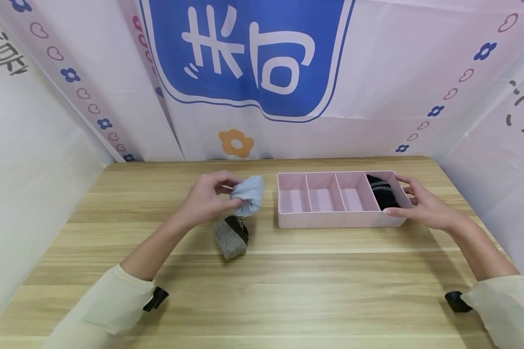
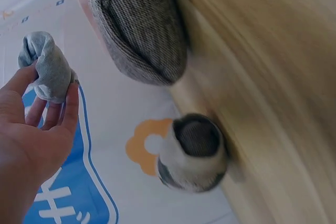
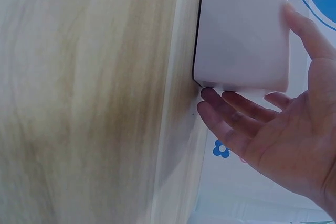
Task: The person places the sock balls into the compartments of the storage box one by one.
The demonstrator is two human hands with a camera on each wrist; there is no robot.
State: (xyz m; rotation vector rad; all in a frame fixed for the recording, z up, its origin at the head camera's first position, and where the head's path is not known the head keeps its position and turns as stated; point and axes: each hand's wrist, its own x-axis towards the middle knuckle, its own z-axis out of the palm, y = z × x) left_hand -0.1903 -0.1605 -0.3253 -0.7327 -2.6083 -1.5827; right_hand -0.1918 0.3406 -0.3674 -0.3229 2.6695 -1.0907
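Note:
My left hand [image 1: 207,196] pinches a light blue rolled sock [image 1: 250,194] between thumb and fingers, above the table. Just below it lies a grey rolled sock [image 1: 230,240] with a dark cuff. In the left wrist view, a dark grey ribbed sock [image 2: 139,27] and a pale sock with a dark opening [image 2: 194,150] lie near the left hand [image 2: 44,124]. My right hand [image 1: 432,203] grips the right end of a pink divided box [image 1: 332,220], thumb at its front rim. A black striped rolled sock [image 1: 382,194] sits in the rightmost compartment; the other compartments hold nothing.
The wooden table [image 1: 288,291] extends around the box and socks. Behind it hangs a printed cloth [image 1: 367,97], with white cloth sides at left and right. A small black clip-like piece [image 1: 155,299] shows at the left sleeve.

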